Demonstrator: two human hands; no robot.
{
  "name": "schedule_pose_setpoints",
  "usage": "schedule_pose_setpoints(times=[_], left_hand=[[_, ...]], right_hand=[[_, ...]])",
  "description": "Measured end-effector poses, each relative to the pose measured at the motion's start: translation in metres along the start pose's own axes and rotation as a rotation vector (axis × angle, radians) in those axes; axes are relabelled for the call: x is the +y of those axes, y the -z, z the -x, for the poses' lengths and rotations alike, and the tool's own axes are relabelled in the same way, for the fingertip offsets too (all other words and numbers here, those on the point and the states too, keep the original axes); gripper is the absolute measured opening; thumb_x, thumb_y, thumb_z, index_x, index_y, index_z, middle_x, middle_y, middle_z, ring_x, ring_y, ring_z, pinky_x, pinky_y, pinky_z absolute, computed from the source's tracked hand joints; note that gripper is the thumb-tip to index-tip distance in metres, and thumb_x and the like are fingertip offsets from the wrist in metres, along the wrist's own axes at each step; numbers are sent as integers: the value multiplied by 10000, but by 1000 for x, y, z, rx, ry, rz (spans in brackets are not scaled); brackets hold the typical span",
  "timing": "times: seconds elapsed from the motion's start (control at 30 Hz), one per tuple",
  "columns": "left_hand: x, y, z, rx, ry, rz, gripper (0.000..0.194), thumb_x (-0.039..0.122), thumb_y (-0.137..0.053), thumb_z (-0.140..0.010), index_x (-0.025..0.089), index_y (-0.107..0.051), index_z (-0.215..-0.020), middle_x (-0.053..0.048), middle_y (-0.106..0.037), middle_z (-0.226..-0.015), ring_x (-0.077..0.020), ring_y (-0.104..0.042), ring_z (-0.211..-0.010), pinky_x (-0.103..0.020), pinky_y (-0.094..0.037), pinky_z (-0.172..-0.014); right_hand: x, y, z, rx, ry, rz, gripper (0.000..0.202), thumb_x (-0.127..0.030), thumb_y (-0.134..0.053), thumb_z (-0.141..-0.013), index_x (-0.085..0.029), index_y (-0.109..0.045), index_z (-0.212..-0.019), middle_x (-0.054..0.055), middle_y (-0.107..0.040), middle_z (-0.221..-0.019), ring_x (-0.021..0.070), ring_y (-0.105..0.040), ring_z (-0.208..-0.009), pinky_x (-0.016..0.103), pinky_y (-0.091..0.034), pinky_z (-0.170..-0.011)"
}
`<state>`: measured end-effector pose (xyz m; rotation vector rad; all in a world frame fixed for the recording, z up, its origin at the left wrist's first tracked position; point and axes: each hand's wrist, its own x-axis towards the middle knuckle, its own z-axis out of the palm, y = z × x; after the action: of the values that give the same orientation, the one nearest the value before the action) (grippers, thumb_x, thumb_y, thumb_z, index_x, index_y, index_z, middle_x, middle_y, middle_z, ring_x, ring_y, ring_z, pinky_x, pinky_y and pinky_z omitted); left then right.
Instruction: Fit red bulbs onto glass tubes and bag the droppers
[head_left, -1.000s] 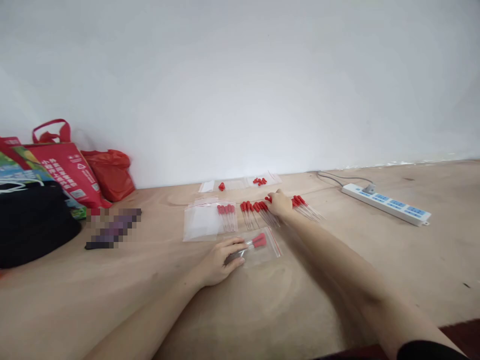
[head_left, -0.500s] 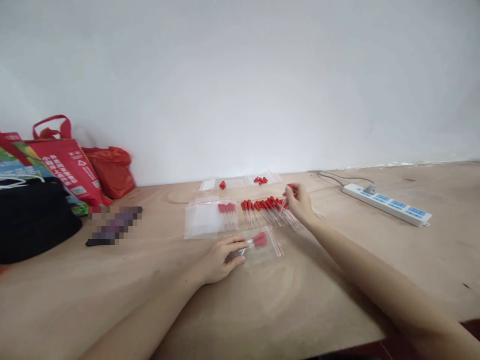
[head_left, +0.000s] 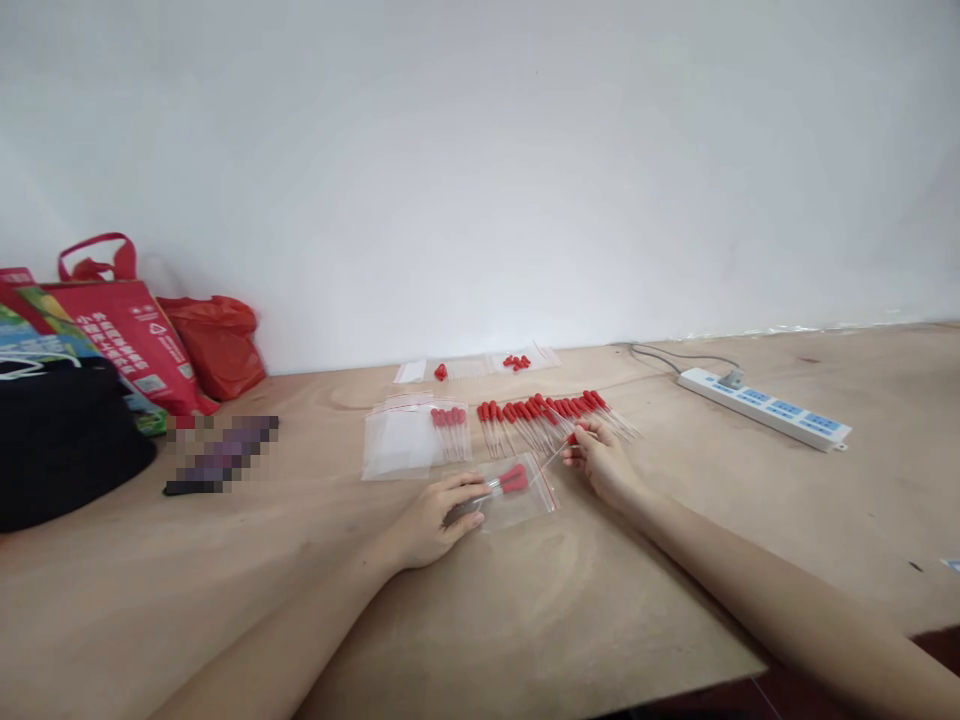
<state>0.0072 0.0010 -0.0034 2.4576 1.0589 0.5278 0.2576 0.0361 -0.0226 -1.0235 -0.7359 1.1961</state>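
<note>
My left hand (head_left: 448, 515) grips the near-left end of a clear zip-lock bag (head_left: 517, 511), which lies on the table with red-bulbed droppers (head_left: 514, 478) inside. Between the fingertips of my right hand (head_left: 604, 462), another dropper (head_left: 574, 438) is held by its red bulb. Its thin clear tube slants down and left to the bag's red-striped mouth; whether the tip is inside I cannot tell. Just behind, a row of loose droppers (head_left: 540, 405) lies side by side, bulbs pointing away from me. Left of the row are a bag of droppers (head_left: 450, 432) and flat clear bags (head_left: 396, 442).
By the wall lie more clear bags with loose red bulbs (head_left: 517, 362) and a red bulb cluster (head_left: 441, 372). A white power strip (head_left: 765, 408) sits at right. At left stand a red tote bag (head_left: 124, 330), a red plastic bag (head_left: 217, 345) and a black hat (head_left: 67, 440).
My right hand has come from the loose row toward me, carrying a dropper down to the bag's mouth. My left hand keeps its hold on the bag. The view has shifted slightly.
</note>
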Motion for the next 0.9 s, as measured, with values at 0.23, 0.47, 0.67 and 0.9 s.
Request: schedule_pose_setpoints(times=[0.23,0.47,0.67,0.9], left_hand=[[-2,-2,0,1,3,-13,345,288,-479,-816,248,-510,-1158,-50,-492,-1244,-201,-439,-1148,-389,-348,-966],[2,1,1,19,21,-35,408,294,-482,-814,248,-427,-1216,-51,-484,-1251,-204,-441,-1141,-385,-354,-961],[2,1,1,3,30,-37,405,281,-476,-816,234,-423,-1215,-54,-481,-1253,-207,-439,-1143,-377,-353,-962],[2,0,0,7,29,-40,394,286,-472,-814,196,-437,-1196,-76,-500,-1222,-208,-458,-1115,-379,-360,-951]], right_hand=[[7,-6,15,-53,-104,-37,119,-200,-500,-743,-220,-389,-784,-37,-556,-601,103,-586,-480,236,-505,-493],[2,-9,19,-39,-146,-58,180,-180,-560,-711,-213,-384,-731,-25,-574,-579,119,-607,-525,257,-518,-540],[6,-8,24,-294,-72,216,240,-251,-691,-570,-177,-483,-663,-43,-550,-538,85,-524,-469,212,-443,-468],[13,-4,17,-518,144,596,265,-370,-704,-565,-140,-587,-629,-33,-521,-522,62,-425,-450,190,-337,-437]])
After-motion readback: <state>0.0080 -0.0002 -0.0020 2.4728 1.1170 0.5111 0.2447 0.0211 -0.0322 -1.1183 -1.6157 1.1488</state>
